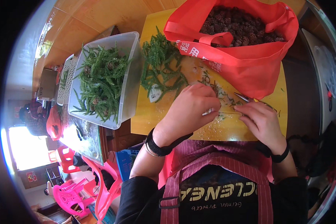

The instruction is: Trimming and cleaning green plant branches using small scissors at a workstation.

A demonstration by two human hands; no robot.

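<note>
My left hand [199, 104] is closed above the yellow board [153, 125], fingers curled down. Something small and whitish shows at its fingertips, and part of a brown, cone-like thing peeks out behind its knuckles; what it grips is mostly hidden. To the right, my right hand [260, 121] pinches the end of a thin wire-like strand [229, 113] that runs toward the left hand. Just beyond the right fingers lies a pointed tool with yellow handles [245, 98], partly covered. Green sprigs [160, 59] and a small white label [155, 93] rest on the board.
A red fabric bag [246, 67] full of pine cones [235, 26] stands at the back right. On the left, a clear plastic bin [128, 93] holds green sprigs with cones among them. Plant scraps litter the board. Pink chairs [69, 198] stand at lower left.
</note>
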